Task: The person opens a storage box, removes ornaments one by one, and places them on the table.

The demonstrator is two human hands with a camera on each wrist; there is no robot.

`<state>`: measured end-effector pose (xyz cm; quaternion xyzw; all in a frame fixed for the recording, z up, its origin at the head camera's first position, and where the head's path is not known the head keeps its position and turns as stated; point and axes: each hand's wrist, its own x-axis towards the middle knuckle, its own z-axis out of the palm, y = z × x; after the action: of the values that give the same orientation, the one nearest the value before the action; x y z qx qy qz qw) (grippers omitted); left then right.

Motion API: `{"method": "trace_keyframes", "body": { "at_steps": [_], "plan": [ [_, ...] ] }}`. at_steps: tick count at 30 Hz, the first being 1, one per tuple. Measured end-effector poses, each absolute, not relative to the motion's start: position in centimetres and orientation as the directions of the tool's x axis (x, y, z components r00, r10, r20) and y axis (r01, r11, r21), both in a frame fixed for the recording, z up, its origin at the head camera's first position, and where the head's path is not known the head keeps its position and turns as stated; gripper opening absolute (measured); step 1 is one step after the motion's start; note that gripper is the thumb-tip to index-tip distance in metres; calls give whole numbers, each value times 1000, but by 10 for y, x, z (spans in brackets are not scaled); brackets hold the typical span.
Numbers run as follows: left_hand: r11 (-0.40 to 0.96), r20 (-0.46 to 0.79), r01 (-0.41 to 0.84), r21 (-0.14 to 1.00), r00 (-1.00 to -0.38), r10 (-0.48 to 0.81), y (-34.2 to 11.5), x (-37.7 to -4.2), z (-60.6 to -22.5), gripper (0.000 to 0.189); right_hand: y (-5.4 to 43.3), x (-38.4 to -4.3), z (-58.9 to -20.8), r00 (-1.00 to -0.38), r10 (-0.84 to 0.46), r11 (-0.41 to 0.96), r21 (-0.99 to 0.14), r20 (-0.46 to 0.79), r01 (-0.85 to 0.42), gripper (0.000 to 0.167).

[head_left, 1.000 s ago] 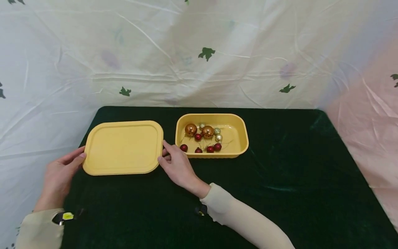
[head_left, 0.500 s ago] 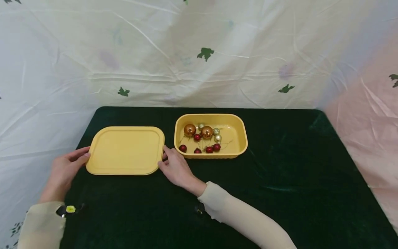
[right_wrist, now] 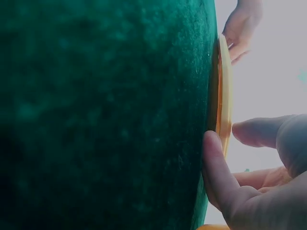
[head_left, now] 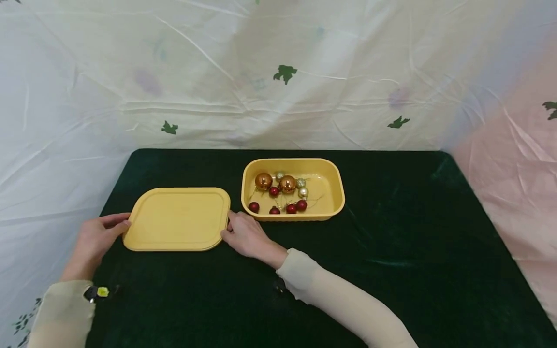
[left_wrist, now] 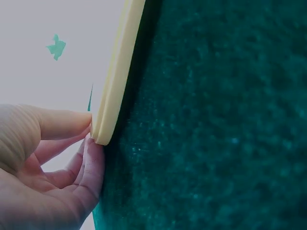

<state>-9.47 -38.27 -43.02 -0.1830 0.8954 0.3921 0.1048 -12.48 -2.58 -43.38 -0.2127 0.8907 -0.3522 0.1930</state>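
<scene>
Yellow lid [head_left: 178, 222], as I see it over the green cloth [head_left: 391, 280], left of the yellow box [head_left: 328, 191], my left hand [head_left: 95, 238] pinching the lid's left edge, my right hand [head_left: 248, 236] holding its right edge, copper balls [head_left: 287, 184] and smaller red balls [head_left: 291, 209] in the box.

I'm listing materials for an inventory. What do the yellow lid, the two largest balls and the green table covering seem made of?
Yellow lid: probably plastic, satin finish, given its smooth molded rim.
Two largest balls: mirror gloss, bright highlights; plastic or glass, unclear which.
Green table covering: likely velvet, from its soft patchy sheen.
</scene>
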Motion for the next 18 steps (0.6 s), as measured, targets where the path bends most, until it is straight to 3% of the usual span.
{"method": "trace_keyframes", "body": {
  "at_steps": [9, 14, 18],
  "plan": [
    [647, -342, -402, 648, -913, -224, -384, -93, -428, 60, -24, -125, -431, -842, -504, 663, -711, -193, -234, 35],
    [648, -350, -391, 654, -915, -199, -386, -88, -424, 69, -20, -119, -429, -842, -501, 632, -749, -198, -200, 50],
    [670, -285, -358, 650, -932, -223, -377, -82, -420, 70, -12, -111, -428, -835, -519, 572, -800, -182, -182, 60]
  ]
}}
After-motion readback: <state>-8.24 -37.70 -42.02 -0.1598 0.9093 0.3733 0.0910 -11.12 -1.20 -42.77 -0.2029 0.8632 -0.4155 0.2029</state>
